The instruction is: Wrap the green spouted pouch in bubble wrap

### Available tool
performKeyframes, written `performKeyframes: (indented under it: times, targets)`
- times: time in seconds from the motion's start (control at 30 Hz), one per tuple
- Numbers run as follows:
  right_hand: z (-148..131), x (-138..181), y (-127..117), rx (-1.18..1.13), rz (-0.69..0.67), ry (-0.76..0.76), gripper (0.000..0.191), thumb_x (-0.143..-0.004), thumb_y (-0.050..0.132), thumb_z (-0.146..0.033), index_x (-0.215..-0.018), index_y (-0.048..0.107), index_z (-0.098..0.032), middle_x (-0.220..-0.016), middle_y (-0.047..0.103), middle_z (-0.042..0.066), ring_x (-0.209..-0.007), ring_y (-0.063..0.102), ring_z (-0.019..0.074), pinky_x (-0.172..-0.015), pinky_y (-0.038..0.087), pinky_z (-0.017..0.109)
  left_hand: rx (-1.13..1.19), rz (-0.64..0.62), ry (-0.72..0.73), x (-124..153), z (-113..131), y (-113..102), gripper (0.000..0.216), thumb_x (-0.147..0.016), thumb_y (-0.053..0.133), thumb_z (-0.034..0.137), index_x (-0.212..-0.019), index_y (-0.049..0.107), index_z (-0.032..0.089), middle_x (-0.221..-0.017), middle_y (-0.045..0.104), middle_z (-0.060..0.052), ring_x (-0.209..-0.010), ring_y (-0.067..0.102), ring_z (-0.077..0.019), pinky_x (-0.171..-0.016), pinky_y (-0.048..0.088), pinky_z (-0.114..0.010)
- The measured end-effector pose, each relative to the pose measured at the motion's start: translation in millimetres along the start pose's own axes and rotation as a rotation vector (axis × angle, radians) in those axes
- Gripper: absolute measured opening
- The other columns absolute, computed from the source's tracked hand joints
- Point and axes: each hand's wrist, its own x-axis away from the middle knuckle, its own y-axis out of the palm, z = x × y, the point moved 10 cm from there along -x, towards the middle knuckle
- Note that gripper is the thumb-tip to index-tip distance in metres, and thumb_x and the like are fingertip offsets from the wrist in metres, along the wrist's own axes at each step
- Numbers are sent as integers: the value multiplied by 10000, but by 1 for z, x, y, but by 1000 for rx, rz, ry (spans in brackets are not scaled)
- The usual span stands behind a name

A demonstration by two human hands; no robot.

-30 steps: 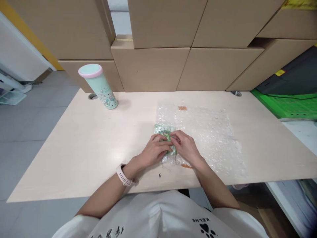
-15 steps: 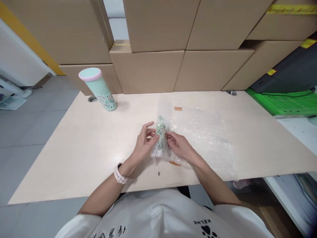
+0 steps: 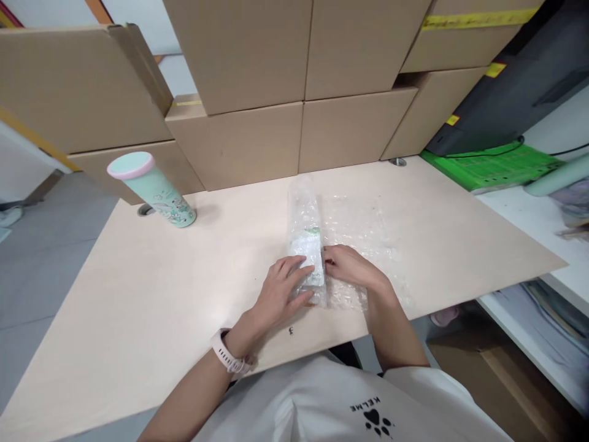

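Note:
A small white and green packet (image 3: 309,255) lies on the table, wrapped in clear bubble wrap (image 3: 304,202). My left hand (image 3: 283,288) rests across the packet's lower part with its fingers spread, and wears a pale pink watch band. At the packet's right edge, my right hand (image 3: 345,264) has its fingers bent and pinched on the bubble wrap; its fingertips are partly hidden. A loose flat part of the same wrap spreads out to the right, passing under my right hand and forearm.
A mint tumbler (image 3: 156,193) with a pink rim stands at the back left of the pale table (image 3: 193,282). Stacked cardboard boxes (image 3: 248,147) line the back edge. A green crate-like item (image 3: 492,169) and a dark case (image 3: 497,92) are at the right.
The packet has been turned over into the bubble wrap, now showing a whiter side. My left hand has flattened onto it. The loose wrap on the right covers less table. The view has shifted right.

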Motion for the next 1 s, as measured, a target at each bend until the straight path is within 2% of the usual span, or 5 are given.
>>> performKeyframes:
  times: [0.23,0.33,0.63,0.83,1.0]
  targets:
    - [52,27,-54,-185,450,279,229,-938,434,-245,-889,653,-201,-748,669,16,-680,589,171,-657,390,281,-34,-111,18,2,1,16,323,-942,635,276,-1261,631,231,-1473,526,-125,-1384,434,-321,-1102,431,-540]
    - [45,19,-34,-339,291,163,159,-928,540,-353,-905,631,-224,-708,637,-18,-650,593,162,-625,415,271,77,-71,-55,3,-3,14,318,-918,668,304,-1232,653,255,-1533,465,-116,-1433,381,-333,-1136,396,-569]
    - [16,-5,-3,-67,281,184,137,-923,580,-240,-1004,690,-225,-928,746,42,-863,676,212,-770,453,320,1072,358,-967,30,-86,-1,513,-811,730,341,-1263,558,172,-1005,699,-70,-810,656,-151,-721,529,-294]
    - [-16,-9,21,-379,177,14,233,-893,508,-184,-998,715,-200,-921,758,40,-827,684,207,-718,470,287,1115,414,-629,12,-61,-29,394,-835,703,330,-1205,659,202,-1134,700,-84,-937,643,-176,-837,514,-331]
    - [-32,-11,46,-728,-19,-105,183,-761,591,-176,-888,721,-158,-814,733,10,-776,663,211,-665,477,270,523,219,-259,2,-14,-38,391,-923,631,302,-1313,615,277,-1365,633,-91,-1157,556,-246,-1021,439,-457]
